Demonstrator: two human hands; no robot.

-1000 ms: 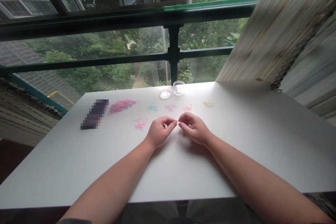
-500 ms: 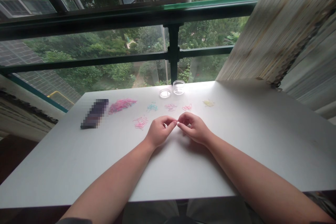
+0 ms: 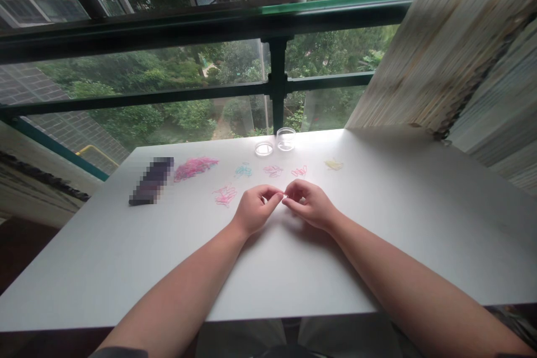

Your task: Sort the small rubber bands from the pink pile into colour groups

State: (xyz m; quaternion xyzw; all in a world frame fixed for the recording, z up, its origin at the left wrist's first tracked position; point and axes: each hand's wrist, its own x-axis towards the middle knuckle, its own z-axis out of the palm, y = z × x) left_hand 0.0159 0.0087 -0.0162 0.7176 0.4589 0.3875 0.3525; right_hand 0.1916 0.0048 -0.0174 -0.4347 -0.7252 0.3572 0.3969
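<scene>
Left hand point(image 3: 259, 210) and right hand point(image 3: 310, 203) pinch, tips together, seemingly on one small piece point(image 3: 286, 196), kind indiscernible; pink loops point(image 3: 226, 196) lie beside left hand; apparent fingertip-handling step, calling next for steady grip.

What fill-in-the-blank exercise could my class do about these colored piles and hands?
1. The biggest pile lies at the ____ end of the row.
2. Between that pile and the purple pile lies the ____ pile.
3. The yellow pile is nearer the ____ hand than the left hand.
4. The tabletop is ____.

Missing words: left; blue; right; white.
</scene>
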